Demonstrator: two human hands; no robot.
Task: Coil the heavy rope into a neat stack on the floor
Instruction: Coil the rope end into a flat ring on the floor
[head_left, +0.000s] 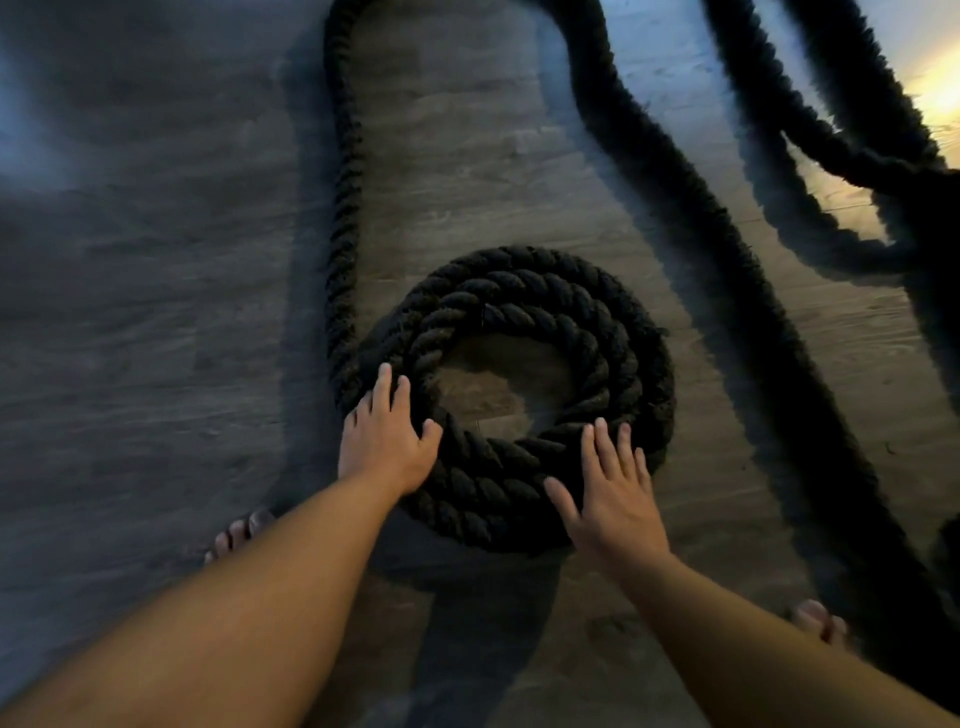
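A thick black twisted rope lies on the wooden floor. Part of it forms a round coil (550, 312) of about three turns in the middle of the view, with bare floor showing in its centre. My left hand (384, 436) rests flat on the coil's near-left side, fingers straight. My right hand (613, 493) lies flat on the coil's near-right side, fingers spread. From the coil's left edge a loose length of rope (340, 171) runs away toward the top of the view.
More loose rope (691, 208) snakes diagonally down the right side and loops at the upper right (841, 150). My bare feet show at lower left (239, 535) and lower right (821, 623). Grey floor planks (130, 312) stretch to the left.
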